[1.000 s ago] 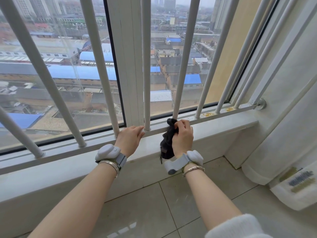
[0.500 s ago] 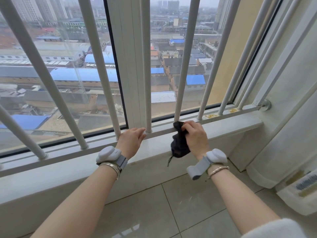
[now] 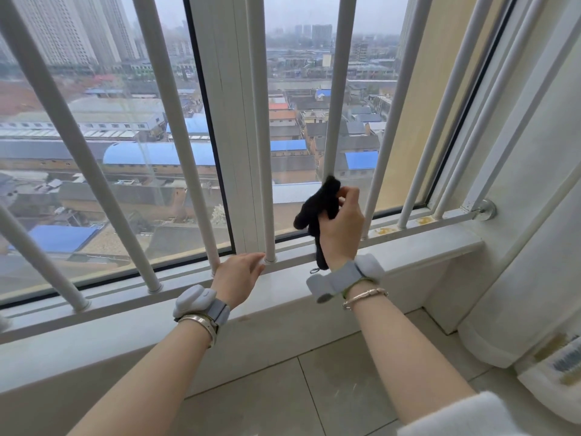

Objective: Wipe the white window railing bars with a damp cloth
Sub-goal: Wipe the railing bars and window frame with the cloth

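Several white railing bars stand in front of the window, rising from the sill's bottom rail. My right hand (image 3: 341,226) grips a dark cloth (image 3: 319,212) and holds it against the lower part of one bar (image 3: 338,89), a little above the rail. The cloth's tail hangs down past my wrist. My left hand (image 3: 239,276) rests on the white sill (image 3: 408,243), fingers relaxed, touching the foot of the neighbouring bar (image 3: 262,152).
A white curtain (image 3: 534,247) hangs at the right, close to my right arm. A round wall mount (image 3: 485,210) fixes the rail's right end. Yellowish stains (image 3: 385,230) mark the rail. Tiled floor lies below the sill.
My right hand has lifted the cloth from the bar's foot up along the bar. The view has tilted upward. My left hand has stayed on the sill.
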Demonstrator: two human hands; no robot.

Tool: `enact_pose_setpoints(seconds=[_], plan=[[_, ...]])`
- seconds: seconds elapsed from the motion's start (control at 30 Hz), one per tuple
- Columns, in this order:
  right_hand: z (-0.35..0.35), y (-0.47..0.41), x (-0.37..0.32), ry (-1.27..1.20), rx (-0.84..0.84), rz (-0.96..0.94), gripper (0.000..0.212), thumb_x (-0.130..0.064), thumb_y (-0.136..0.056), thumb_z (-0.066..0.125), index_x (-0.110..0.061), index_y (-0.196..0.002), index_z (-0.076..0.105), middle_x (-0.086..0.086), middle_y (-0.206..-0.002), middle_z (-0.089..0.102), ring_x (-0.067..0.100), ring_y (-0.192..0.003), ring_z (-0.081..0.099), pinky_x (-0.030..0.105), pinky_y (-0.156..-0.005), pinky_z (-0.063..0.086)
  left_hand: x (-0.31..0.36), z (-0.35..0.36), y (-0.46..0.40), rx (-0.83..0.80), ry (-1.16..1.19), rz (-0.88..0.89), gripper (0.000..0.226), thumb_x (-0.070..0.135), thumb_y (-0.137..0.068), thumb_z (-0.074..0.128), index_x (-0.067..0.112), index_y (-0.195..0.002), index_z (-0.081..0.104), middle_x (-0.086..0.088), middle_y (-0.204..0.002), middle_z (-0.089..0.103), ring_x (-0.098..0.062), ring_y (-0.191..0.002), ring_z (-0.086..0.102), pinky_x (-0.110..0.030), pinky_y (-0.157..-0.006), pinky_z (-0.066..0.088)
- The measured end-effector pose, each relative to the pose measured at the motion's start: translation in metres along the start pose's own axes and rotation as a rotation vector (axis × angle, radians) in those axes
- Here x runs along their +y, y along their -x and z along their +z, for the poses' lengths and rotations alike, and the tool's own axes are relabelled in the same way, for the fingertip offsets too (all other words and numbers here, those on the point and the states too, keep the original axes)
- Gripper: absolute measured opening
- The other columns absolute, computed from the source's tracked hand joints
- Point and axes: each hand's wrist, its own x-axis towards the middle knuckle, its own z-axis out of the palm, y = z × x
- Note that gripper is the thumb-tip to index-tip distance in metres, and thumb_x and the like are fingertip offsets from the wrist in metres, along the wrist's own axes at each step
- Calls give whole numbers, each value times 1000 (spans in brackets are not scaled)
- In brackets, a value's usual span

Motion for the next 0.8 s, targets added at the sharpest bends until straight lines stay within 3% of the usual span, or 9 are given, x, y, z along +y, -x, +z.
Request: enact_pose_setpoints(seconds=[0.17, 0.3, 0.47, 0.53, 0.63, 0.7, 0.8], plan=[[3, 30, 41, 212, -182, 108, 23, 1, -83, 53, -3, -105, 46, 14, -95, 59, 34, -87, 58, 32, -68, 40, 2, -1, 0, -38, -22, -11, 36, 29, -96, 44, 19, -130, 51, -1, -123, 60, -19, -112, 54, -32, -93, 42], [-3, 13, 19, 132, -86, 31, 18, 3, -82, 57, -2, -99, 54, 13, -91, 62, 30, -86, 60, 30, -71, 45, 6, -16, -7, -82, 162, -82, 41, 22, -94, 50, 17, -134, 45, -1, -128, 57, -18, -120, 50, -30, -101, 37], [-23, -14, -33, 21, 68, -264, 29, 8, -73, 61, -5, -98, 65, 10, -99, 62, 24, -90, 59, 23, -81, 45, 40, -74, -18, 243, 529, 62, 38, 8, -90, 54, 11, -128, 49, 3, -111, 61, -11, -103, 58, -20, -94, 46], [-28, -23, -54, 22, 53, -342, 29, 4, -76, 60, -8, -101, 66, 8, -103, 61, 23, -95, 56, 18, -82, 40, 53, -106, -16, 411, 542, 172, 34, 4, -89, 54, 9, -122, 53, 3, -109, 61, -9, -100, 59, -11, -87, 46], [-26, -38, -86, 16, 51, -414, 24, 2, -80, 59, -9, -100, 65, 6, -101, 62, 23, -92, 50, 10, -80, 32, 61, -156, -10, 680, 421, 343, 27, -1, -87, 55, 7, -113, 59, -1, -109, 63, -11, -96, 61, -8, -84, 46], [-23, -49, -107, -20, 83, -429, 21, 2, -82, 58, -9, -99, 64, 5, -98, 61, 23, -85, 52, 11, -79, 35, 58, -184, -12, 817, 333, 430, 25, -4, -86, 54, 7, -107, 63, -1, -107, 62, -14, -92, 61, -11, -83, 47], [-16, -60, -134, -78, 131, -429, 19, 3, -83, 58, -7, -99, 62, 7, -98, 58, 26, -81, 57, 29, -71, 47, 54, -216, -22, 954, 254, 490, 26, -1, -85, 54, 8, -108, 62, -8, -112, 59, -20, -100, 57, -29, -85, 50]])
